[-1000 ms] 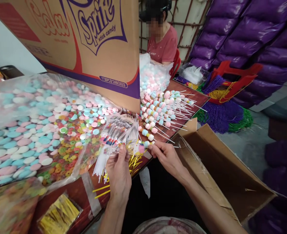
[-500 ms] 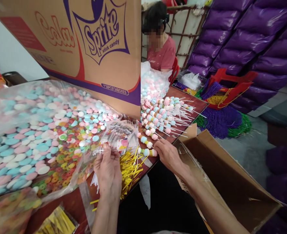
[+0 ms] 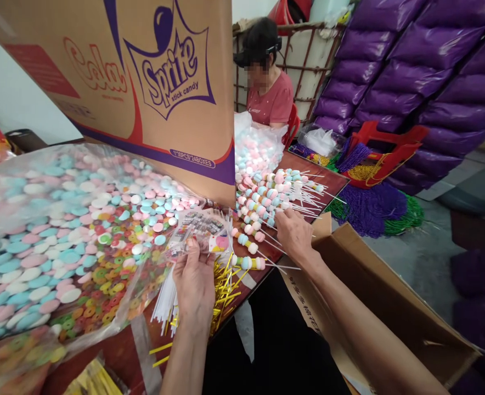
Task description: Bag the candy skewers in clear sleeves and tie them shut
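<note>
Table (image 3: 117, 351): skewers (image 3: 263, 198) partly behind right fingers (image 3: 286, 220)

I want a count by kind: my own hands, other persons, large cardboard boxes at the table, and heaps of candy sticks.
Left hand and right hand: 2
Other person: 1
Printed cardboard box and open cardboard box: 2
Heap of candy sticks: 1 (single sticks overlap too much)
Total: 6

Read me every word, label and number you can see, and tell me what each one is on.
"Cola": big box
"Sprite": big box
"stick candy": big box, under "Sprite"
"1*30PCS*24BOXES": big box, lower edge
"好多多棉花", the rest cut off: open carton
Too small or blurred to read: print on the bags, the shirt, and under "Cola".
</note>
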Action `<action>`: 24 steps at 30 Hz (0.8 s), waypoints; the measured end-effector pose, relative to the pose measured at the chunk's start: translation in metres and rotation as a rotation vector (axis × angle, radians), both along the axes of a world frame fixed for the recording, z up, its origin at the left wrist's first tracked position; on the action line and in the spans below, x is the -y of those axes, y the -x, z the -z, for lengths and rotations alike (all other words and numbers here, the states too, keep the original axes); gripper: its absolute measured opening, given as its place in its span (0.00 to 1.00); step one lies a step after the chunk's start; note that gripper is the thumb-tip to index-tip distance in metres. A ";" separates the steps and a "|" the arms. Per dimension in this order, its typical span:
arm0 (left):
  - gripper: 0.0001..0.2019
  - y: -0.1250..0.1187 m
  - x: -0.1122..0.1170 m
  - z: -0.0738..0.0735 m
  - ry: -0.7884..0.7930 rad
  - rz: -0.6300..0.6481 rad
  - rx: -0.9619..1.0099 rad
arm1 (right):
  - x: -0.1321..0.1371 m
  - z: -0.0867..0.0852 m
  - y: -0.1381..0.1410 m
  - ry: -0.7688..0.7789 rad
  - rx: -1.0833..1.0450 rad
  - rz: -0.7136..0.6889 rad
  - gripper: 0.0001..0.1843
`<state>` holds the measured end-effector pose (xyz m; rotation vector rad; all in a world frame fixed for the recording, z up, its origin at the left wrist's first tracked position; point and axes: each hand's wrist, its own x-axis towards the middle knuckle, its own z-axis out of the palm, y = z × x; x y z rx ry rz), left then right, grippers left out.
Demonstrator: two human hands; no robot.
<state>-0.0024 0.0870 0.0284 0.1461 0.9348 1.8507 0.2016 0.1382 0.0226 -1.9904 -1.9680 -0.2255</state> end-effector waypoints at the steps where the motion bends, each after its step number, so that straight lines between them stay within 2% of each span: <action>1: 0.12 0.000 0.000 0.002 0.008 0.011 0.010 | 0.002 0.003 -0.001 -0.034 -0.054 0.017 0.11; 3: 0.10 0.001 -0.001 0.006 0.028 0.028 0.033 | 0.013 0.010 -0.004 -0.141 -0.213 0.017 0.12; 6: 0.08 0.002 0.000 0.010 0.064 0.014 0.068 | 0.041 0.015 -0.010 -0.250 -0.556 -0.097 0.11; 8: 0.07 0.003 0.000 0.011 0.089 0.003 0.084 | 0.063 0.015 -0.012 -0.229 -0.753 -0.159 0.10; 10: 0.06 0.002 0.000 0.013 0.101 -0.006 0.090 | 0.085 0.013 -0.010 -0.181 -0.830 -0.213 0.09; 14: 0.06 -0.001 0.000 0.014 0.080 -0.014 0.059 | 0.110 0.012 -0.002 -0.193 -0.813 -0.321 0.08; 20: 0.05 0.001 0.005 0.013 0.070 -0.030 0.049 | 0.119 0.022 -0.005 -0.268 -0.637 -0.443 0.07; 24: 0.05 0.003 0.005 0.013 0.037 -0.082 -0.014 | 0.125 0.019 -0.011 -0.262 -0.516 -0.482 0.07</action>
